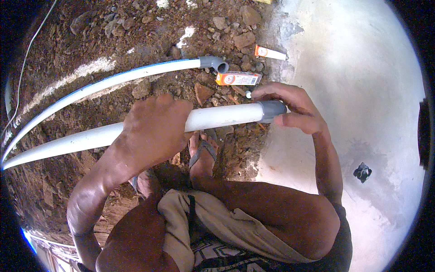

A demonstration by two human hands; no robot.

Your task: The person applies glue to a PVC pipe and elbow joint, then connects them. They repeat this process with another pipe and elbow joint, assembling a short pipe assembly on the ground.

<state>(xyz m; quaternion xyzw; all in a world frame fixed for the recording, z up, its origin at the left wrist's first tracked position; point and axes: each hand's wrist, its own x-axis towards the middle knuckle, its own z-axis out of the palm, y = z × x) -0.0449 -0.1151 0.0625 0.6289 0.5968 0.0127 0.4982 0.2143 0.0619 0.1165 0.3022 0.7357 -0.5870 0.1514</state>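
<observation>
A long white plastic pipe [224, 116] runs from the left edge to the middle, slightly raised above the soil. My left hand [156, 131] is closed around it from above. On its right end sits a grey pipe fitting [270, 111]. My right hand [297, 106] curves around that fitting, thumb on the near side and fingers on the far side. By those fingertips shows a small white cap [248, 94]; whether they touch it I cannot tell. Beyond lie an orange and white carton [238, 79] and a white tube with an orange end [270, 53].
A second white pipe [122, 78] with a grey elbow [214, 63] lies farther off on brown, stony soil [149, 27]. To the right is a pale concrete surface [353, 90] with a dark hole [362, 172]. A thin cable [28, 50] trails at far left. My sandalled feet [202, 156] are below the pipe.
</observation>
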